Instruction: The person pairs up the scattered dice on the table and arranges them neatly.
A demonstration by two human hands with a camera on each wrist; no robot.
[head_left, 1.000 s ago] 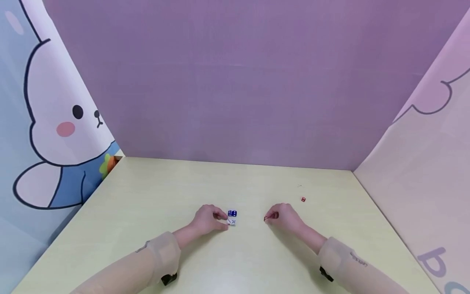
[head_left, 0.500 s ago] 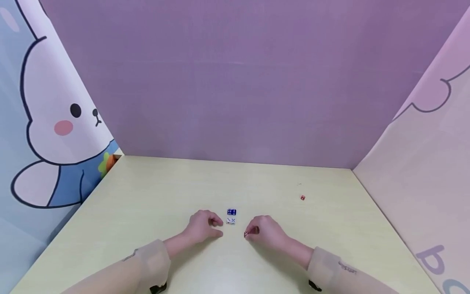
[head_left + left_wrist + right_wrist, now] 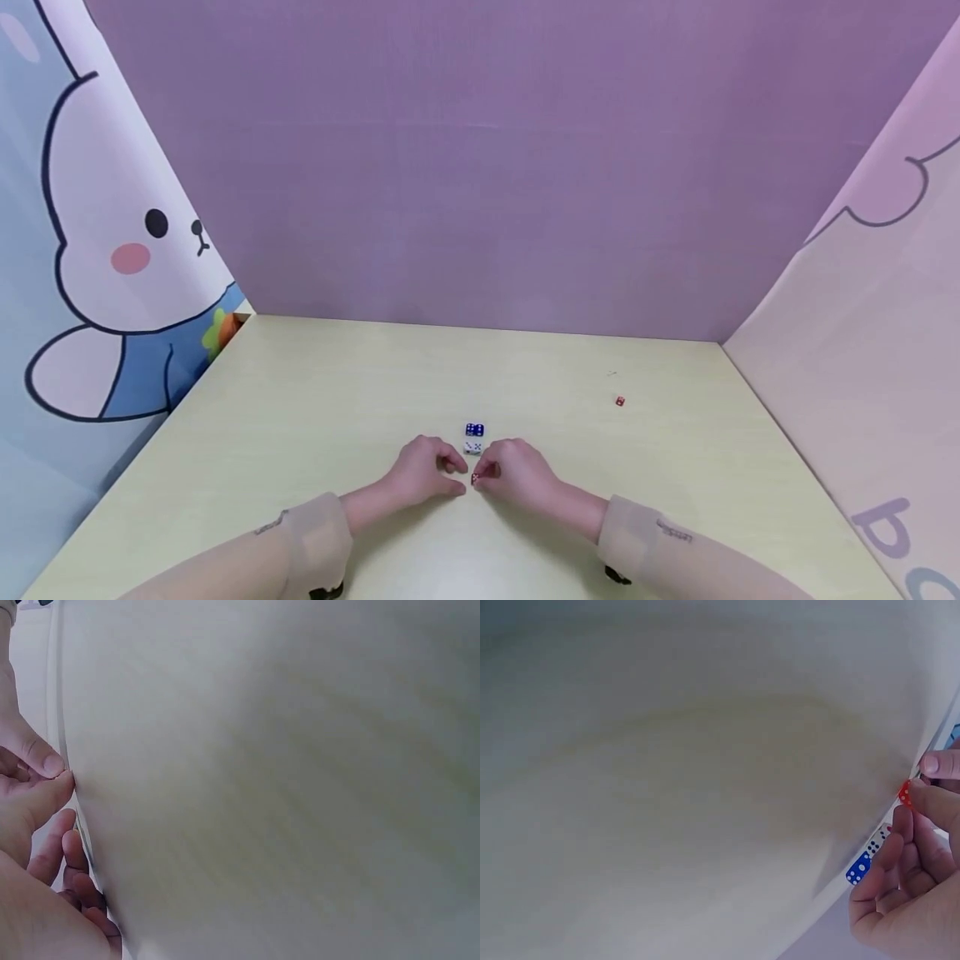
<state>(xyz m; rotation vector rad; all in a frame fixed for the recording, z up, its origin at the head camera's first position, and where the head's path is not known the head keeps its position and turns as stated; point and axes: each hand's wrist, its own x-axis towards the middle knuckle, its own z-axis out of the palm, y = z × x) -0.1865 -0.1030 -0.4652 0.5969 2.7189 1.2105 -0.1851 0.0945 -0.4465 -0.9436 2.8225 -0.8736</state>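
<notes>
My right hand (image 3: pixel 517 475) pinches a red die (image 3: pixel 475 479) between thumb and fingertips, just on the near side of a pair of white dice (image 3: pixel 472 448). Directly behind the white pair sits a pair of blue dice (image 3: pixel 475 430), forming a small block. Facing it from the left, my left hand (image 3: pixel 422 472) has its thumb and fingers parted around a gap, holding nothing. In the right wrist view the red die (image 3: pixel 905 793) shows at the thumb tip, with a blue die (image 3: pixel 859 870) past the fingers. Both hands overlap at the edge of the left wrist view.
Another red die (image 3: pixel 620 402) lies alone towards the back right of the pale table (image 3: pixel 337 375). A purple panel (image 3: pixel 480 167) closes off the back, and printed panels stand at both sides, the left one with a cartoon rabbit (image 3: pixel 112 192).
My right hand has carried the red die left and nearer, from right of the block to its near side. My left hand has drawn back from the block and sits slightly nearer me.
</notes>
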